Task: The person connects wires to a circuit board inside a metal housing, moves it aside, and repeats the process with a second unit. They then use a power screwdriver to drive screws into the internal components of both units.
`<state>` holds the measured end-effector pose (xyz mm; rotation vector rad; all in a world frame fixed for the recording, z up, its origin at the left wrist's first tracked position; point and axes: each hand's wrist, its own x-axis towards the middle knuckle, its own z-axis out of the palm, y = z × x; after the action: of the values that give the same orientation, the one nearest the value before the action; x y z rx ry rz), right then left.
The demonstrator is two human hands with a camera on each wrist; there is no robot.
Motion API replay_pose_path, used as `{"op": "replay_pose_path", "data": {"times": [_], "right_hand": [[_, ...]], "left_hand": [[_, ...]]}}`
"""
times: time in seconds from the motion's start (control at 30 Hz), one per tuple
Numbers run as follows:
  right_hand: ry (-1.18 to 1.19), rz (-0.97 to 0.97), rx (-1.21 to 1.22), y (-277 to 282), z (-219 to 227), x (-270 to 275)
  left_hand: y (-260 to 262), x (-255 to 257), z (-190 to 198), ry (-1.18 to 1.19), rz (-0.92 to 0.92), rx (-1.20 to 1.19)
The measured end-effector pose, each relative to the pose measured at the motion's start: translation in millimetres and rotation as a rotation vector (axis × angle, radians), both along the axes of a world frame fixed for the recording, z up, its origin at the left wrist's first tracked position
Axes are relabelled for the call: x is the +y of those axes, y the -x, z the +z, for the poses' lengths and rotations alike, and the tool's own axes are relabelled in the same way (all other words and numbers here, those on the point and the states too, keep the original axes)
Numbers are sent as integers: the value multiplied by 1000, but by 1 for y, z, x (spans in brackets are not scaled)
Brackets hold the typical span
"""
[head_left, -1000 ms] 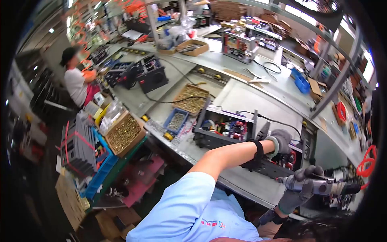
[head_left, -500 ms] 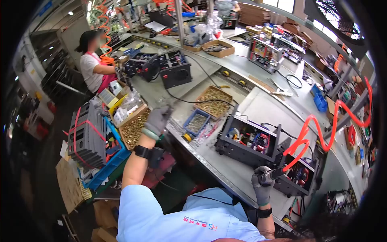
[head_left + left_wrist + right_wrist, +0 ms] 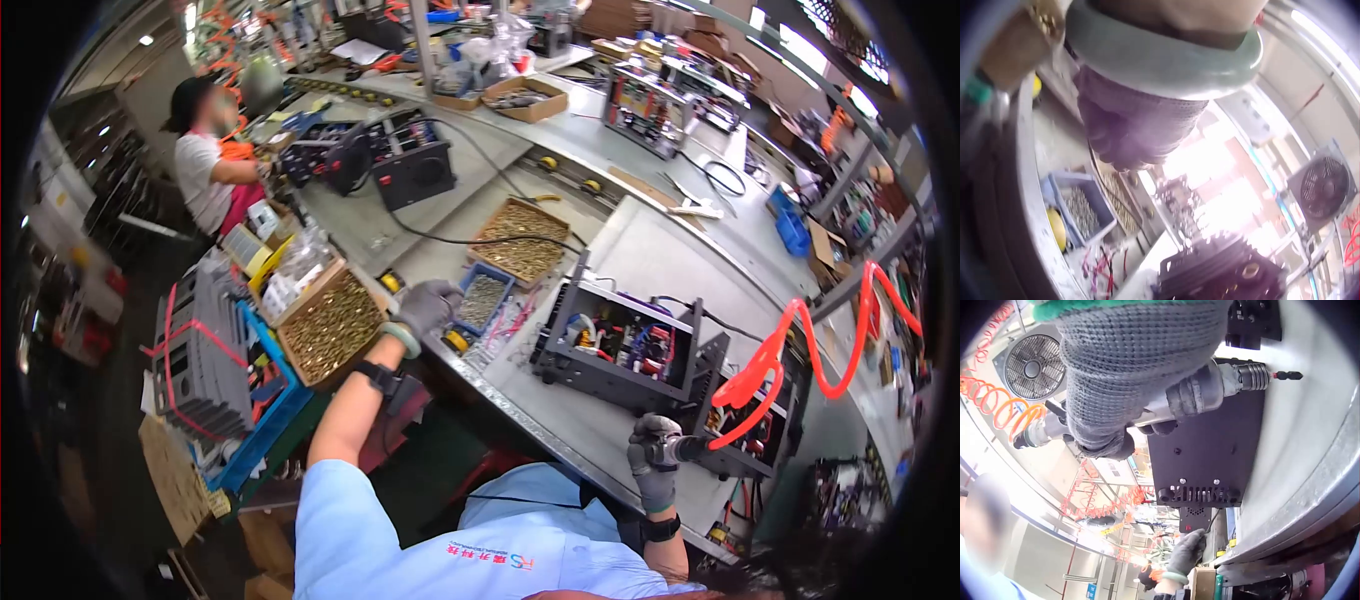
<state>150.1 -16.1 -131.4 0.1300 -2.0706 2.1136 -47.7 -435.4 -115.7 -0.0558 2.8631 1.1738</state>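
Grey-gloved right hand (image 3: 652, 468) grips a silver metal driver (image 3: 1210, 386) beside a black metal casing (image 3: 1204, 450).
Keeping the driver steady seems best; the grey-gloved left hand (image 3: 430, 305), its grasp unclear, is near a blue plastic bin (image 3: 1099, 203); a red coiled hose (image 3: 748, 383) beyond the right hand could snag.

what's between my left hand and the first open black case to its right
The head view shows a blue bin of small metal parts, then some pinkish wires, between your left hand and that black case.
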Motion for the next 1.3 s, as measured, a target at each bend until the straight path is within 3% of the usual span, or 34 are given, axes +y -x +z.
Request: {"op": "replay_pose_path", "data": {"times": [0.1, 0.17, 0.2, 0.27, 0.37, 0.43, 0.47, 0.53, 0.63, 0.7, 0.77, 0.87, 0.9, 0.97, 1.0, 1.07, 1.13, 1.2, 1.23, 1.27, 1.3], "right_hand": [[-22, 2, 57, -3, -1, -2], [-5, -21, 60, -5, 1, -2], [13, -33, 62, -6, -1, -2], [-13, -110, 103, -10, -12, 3], [181, -139, 55, -15, -12, -2], [168, -137, 51, -14, -10, 1], [148, -113, 43, -14, -9, 3], [156, -99, 23, -12, -6, 3], [213, -87, -6, -11, -1, -1], [108, -81, 10, -9, -4, 1], [103, -99, -4, -9, 2, -1], [152, -123, -38, -1, 7, -3], [159, -49, -39, 4, 10, 1], [175, 43, 18, 14, 49, -2], [287, 94, 38, 19, 82, -7], [397, 267, 183, 40, 118, -8], [563, 263, 159, 59, 169, -28], [617, 405, 285, 88, 159, -42], [627, 592, 435, 97, 175, -57], [821, 623, 408, 99, 178, -72], [845, 606, 384, 101, 178, -79]], "left_hand": [[50, 38, -53, 485, -161, -16], [76, 36, -94, 604, -288, 5], [85, 34, -104, 736, -373, 17], [87, 38, -90, 747, -433, -90], [76, 39, -75, 739, -432, -137], [72, 35, -78, 650, -267, -116], [72, 32, -82, 654, -277, -111], [72, 25, -89, 297, -88, -63], [68, 22, -97, 271, -38, -60], [67, 23, -95, 258, -10, -35], [65, 26, -87, 218, 29, -170], [65, 21, -98, 86, 42, -83], [71, 18, -107, 89, 41, -83], [78, 8, -126, -456, 203, -72], [72, 10, -109, -455, 205, -72], [42, 28, -42, -1133, 139, -390], [13, 53, -15, -1584, -84, -378], [-13, 81, 1, -1785, -245, -425], [-39, 106, 21, -1802, -165, -436], [-60, 130, 41, -1813, -94, -455], [-67, 139, 45, -1892, -250, -411]]}}
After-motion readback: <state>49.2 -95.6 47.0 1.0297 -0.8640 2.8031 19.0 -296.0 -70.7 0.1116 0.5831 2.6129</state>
